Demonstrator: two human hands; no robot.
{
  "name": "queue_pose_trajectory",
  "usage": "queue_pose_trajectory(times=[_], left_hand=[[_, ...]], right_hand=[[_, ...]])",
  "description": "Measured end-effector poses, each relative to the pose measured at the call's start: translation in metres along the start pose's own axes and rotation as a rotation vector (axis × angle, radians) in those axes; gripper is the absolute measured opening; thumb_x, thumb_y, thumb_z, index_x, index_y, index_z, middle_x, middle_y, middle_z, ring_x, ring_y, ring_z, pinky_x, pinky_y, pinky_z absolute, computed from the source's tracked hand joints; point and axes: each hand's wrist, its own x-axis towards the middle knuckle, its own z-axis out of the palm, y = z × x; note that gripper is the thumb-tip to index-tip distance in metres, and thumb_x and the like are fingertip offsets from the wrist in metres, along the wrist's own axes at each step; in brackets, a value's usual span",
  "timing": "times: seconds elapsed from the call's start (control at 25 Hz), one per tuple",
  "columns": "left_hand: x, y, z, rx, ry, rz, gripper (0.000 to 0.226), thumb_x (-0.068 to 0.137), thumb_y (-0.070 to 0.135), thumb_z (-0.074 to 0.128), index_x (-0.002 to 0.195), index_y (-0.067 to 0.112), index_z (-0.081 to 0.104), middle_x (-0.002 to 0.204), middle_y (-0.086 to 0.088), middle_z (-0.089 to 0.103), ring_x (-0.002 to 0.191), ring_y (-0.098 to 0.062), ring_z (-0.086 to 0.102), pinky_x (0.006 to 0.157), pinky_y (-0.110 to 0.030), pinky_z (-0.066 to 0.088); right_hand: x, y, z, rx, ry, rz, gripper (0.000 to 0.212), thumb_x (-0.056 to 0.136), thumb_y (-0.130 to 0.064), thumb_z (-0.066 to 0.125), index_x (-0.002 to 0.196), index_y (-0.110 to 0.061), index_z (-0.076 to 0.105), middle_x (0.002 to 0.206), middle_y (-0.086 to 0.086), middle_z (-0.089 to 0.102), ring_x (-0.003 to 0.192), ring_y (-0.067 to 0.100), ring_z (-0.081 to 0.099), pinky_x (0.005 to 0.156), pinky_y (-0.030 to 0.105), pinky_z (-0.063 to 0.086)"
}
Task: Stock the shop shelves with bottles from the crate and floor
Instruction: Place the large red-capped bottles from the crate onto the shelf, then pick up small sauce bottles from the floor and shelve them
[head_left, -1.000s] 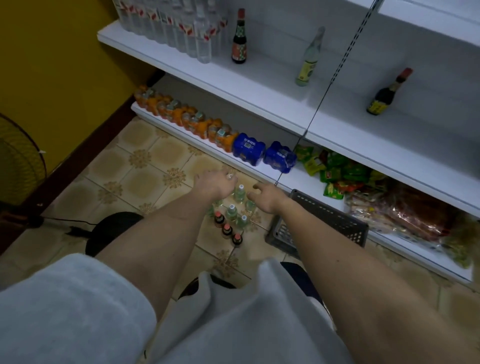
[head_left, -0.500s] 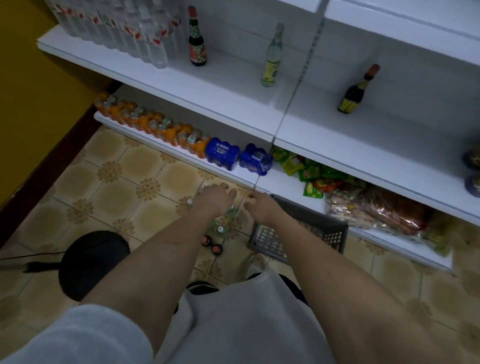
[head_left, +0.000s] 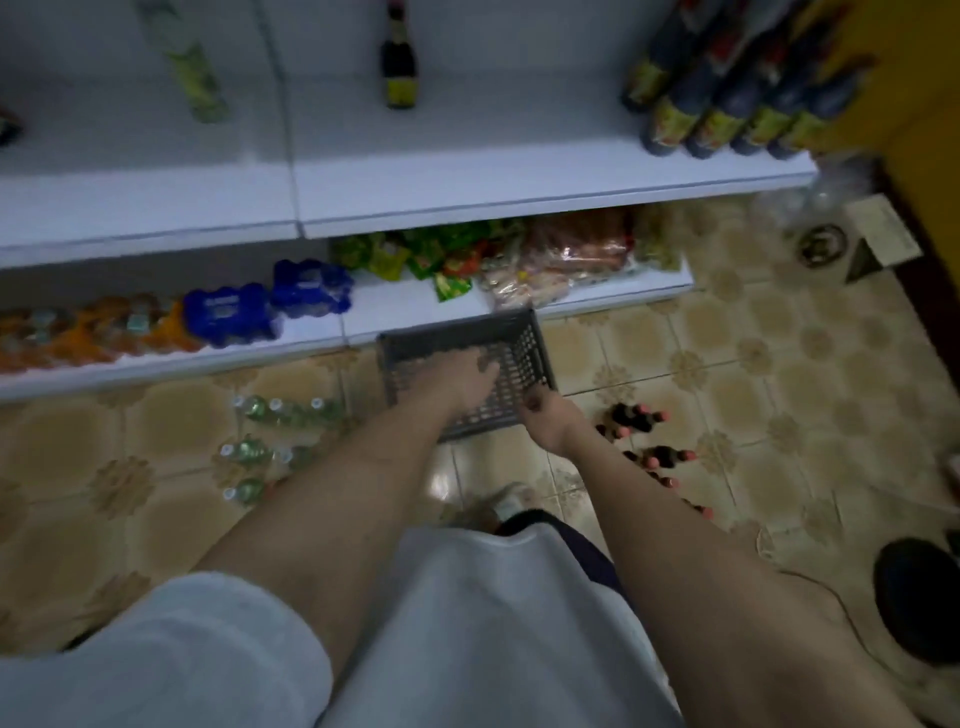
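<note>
Bottom shelf, left end: orange drink packs (head_left: 98, 332) in a row, then two blue packs (head_left: 231, 315) just beside them, all blurred.
Floor, left of the arms: clear bottles (head_left: 283, 410) with pale caps lying in a loose cluster on the patterned tiles (head_left: 769, 332), some partly hidden behind the left forearm.
Middle shelf, left: one pale green bottle (head_left: 189, 67) standing alone, smeared by blur.
Middle shelf, centre: a single dark bottle (head_left: 399, 67) with a yellow label, upright.
Crate (head_left: 462, 338): grey plastic lattice, on the floor against the edge of the bottom shelf (head_left: 415, 306); I cannot make out anything inside it.
Left hand (head_left: 457, 371): reaching into the crate, fingers spread and fairly straight over the mesh, gripping nothing that I can see.
Right hand (head_left: 545, 413): at the crate's near right corner, fingers curled; too blurred to tell whether it grips the rim.
Bottom shelf, right: green snack packets (head_left: 415, 252) and clear bags of reddish goods (head_left: 566, 254).
Floor, right of the crate: small dark bottles with red caps (head_left: 636, 418), lying in groups just beside the right wrist.
Middle shelf, right end: a tight group of tall dark bottles (head_left: 727, 98) with yellow labels.
Far right floor: a round drain (head_left: 822, 244) and a black shoe (head_left: 917, 597).
</note>
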Motion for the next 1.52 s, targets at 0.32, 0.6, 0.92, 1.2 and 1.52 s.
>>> queue_pose_trajectory(times=[0.32, 0.6, 0.92, 1.2, 1.52], left_hand=[[0.055, 0.168, 0.107, 0.209, -0.206, 0.241, 0.051, 0.099, 0.045, 0.041, 0.139, 0.014, 0.048, 0.141, -0.012, 0.052, 0.124, -0.031, 0.051, 0.101, -0.039, 0.045], [0.137, 0.289, 0.229, 0.220, -0.382, 0.126, 0.039, 0.099, 0.033, 0.045, 0.132, 0.012, 0.050, 0.121, -0.009, 0.059, 0.105, -0.028, 0.057, 0.086, -0.036, 0.047], [0.313, 0.231, 0.407, 0.117, -0.379, 0.037, 0.038, 0.094, 0.026, 0.058, 0.130, 0.016, 0.051, 0.126, -0.006, 0.058, 0.107, -0.023, 0.057, 0.085, -0.032, 0.046], [0.467, 0.161, 0.571, -0.068, -0.266, 0.222, 0.057, 0.088, 0.017, 0.070, 0.138, 0.015, 0.044, 0.138, -0.004, 0.050, 0.115, -0.010, 0.045, 0.091, -0.024, 0.036], [0.496, 0.131, 0.620, -0.105, -0.112, 0.371, 0.035, 0.092, 0.033, 0.063, 0.125, 0.023, 0.055, 0.112, -0.004, 0.054, 0.096, -0.007, 0.041, 0.073, -0.014, 0.032]], right_hand=[[-0.010, 0.178, -0.047, 0.311, 0.111, 0.247, 0.046, 0.102, -0.032, 0.045, 0.142, -0.010, 0.043, 0.137, 0.015, 0.053, 0.119, 0.032, 0.053, 0.082, 0.029, 0.038], [0.030, 0.358, -0.091, 0.566, 0.152, 0.382, 0.034, 0.099, -0.026, 0.050, 0.127, -0.007, 0.052, 0.112, 0.010, 0.059, 0.102, 0.029, 0.056, 0.078, 0.031, 0.038], [0.208, 0.488, 0.032, 0.646, 0.035, 0.558, 0.062, 0.088, -0.029, 0.068, 0.139, -0.014, 0.037, 0.138, 0.012, 0.044, 0.117, 0.033, 0.053, 0.088, 0.041, 0.048], [0.359, 0.589, 0.196, 0.857, 0.383, 0.510, 0.072, 0.087, -0.018, 0.072, 0.149, -0.019, 0.034, 0.149, 0.005, 0.040, 0.130, 0.021, 0.047, 0.099, 0.028, 0.040], [0.392, 0.596, 0.234, 0.776, 0.698, 0.451, 0.043, 0.093, -0.012, 0.061, 0.134, -0.022, 0.052, 0.133, 0.000, 0.058, 0.117, 0.022, 0.050, 0.098, 0.037, 0.044]])
